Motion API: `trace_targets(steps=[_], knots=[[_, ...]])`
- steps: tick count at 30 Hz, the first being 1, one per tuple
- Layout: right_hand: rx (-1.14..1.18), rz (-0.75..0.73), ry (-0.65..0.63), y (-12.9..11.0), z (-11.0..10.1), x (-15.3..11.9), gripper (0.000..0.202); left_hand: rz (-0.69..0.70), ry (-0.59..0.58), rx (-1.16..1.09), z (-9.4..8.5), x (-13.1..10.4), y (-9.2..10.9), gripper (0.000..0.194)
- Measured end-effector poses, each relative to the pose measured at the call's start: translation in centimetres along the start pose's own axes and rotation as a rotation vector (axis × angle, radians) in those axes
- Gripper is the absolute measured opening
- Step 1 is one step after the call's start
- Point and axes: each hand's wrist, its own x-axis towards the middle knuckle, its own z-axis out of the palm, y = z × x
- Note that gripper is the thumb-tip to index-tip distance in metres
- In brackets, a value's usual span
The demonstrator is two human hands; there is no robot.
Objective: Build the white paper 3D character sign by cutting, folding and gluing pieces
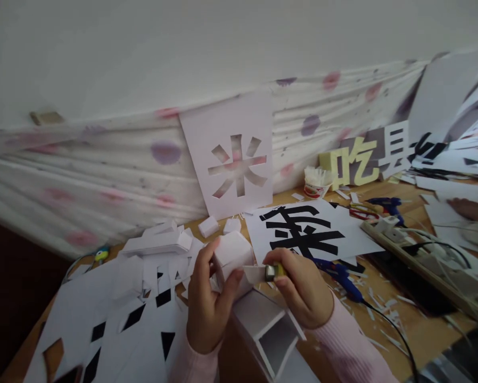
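My left hand point(207, 300) is closed around a white foam-board block point(235, 249), thumb in front and fingers behind it. In my right hand point(306, 290) is a utility knife point(278, 271) with a yellow handle and a metal collar. Its thin blade points left and lies against the block's right side, close to my left thumb. Directly below the block is a hollow white foam-board shape point(258, 314) with its open end toward me. Whether the two are joined is hidden from me.
A blue glue gun point(338, 276) with a cable lies right of my right hand, near white scraps and a power strip point(402, 266). Cut sheets point(119, 330) cover the left side. A character-cutout board point(199, 159) leans at the back. Another person's hand point(470, 209) is far right.
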Motion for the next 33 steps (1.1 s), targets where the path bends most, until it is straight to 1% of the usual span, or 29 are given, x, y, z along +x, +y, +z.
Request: trace_targets(steps=[2, 3, 7, 12, 16, 20, 29, 33], knots=[[-0.087, -0.103, -0.024, 0.8, 0.0, 0.7, 0.047, 0.030, -0.018, -0.007, -0.1, 0.6, 0.5, 0.050], [-0.111, -0.118, -0.027, 1.2, 0.1, 1.0, 0.049, 0.031, -0.030, -0.009, -0.2, 0.9, 0.7, 0.049], [-0.189, -0.119, 0.039, 1.4, 0.5, 1.6, 0.058, 0.009, -0.022, 0.041, -0.5, 1.0, 0.8, 0.055], [-0.275, -0.125, 0.060, 0.5, 1.1, 1.7, 0.061, 0.080, 0.034, 0.066, 0.1, 0.1, 0.5, 0.048], [-0.282, -0.111, 0.076, 0.7, 1.4, 1.5, 0.065, 0.106, 0.051, 0.041, 0.6, -0.1, 0.4, 0.048], [-0.280, -0.106, 0.073, 0.9, 1.5, 1.4, 0.067, 0.075, 0.023, 0.053, 0.6, -0.1, 0.5, 0.048], [-0.310, -0.123, 0.096, 0.5, 1.5, 1.4, 0.065, 0.077, -0.113, 0.045, 0.1, -0.3, 0.8, 0.050], [-0.334, -0.123, 0.129, 0.1, 1.7, 1.3, 0.061, 0.089, -0.104, 0.054, 0.0, -0.5, 0.8, 0.053]])
